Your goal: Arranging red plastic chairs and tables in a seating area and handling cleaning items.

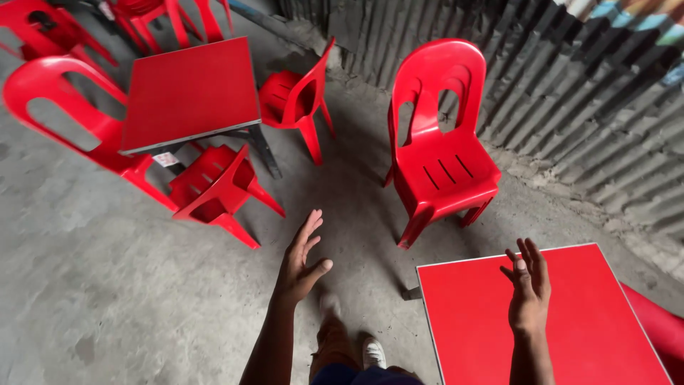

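My left hand [301, 258] is stretched out flat over the concrete floor, fingers apart, holding nothing. My right hand [529, 286] hovers open above the near red square table [605, 335] at the lower right, also holding nothing. A red plastic chair [438, 153] stands upright just beyond both hands, facing me, nearest to the left hand's fingertips. My feet in white shoes [370, 351] show below on the floor.
A second red table [189, 93] stands at the upper left with several red chairs around it, one [214, 189] tilted against its edge, another [296, 100] to its right. A corrugated metal wall [570, 93] runs along the right. Grey concrete floor [107, 285] spreads to the left.
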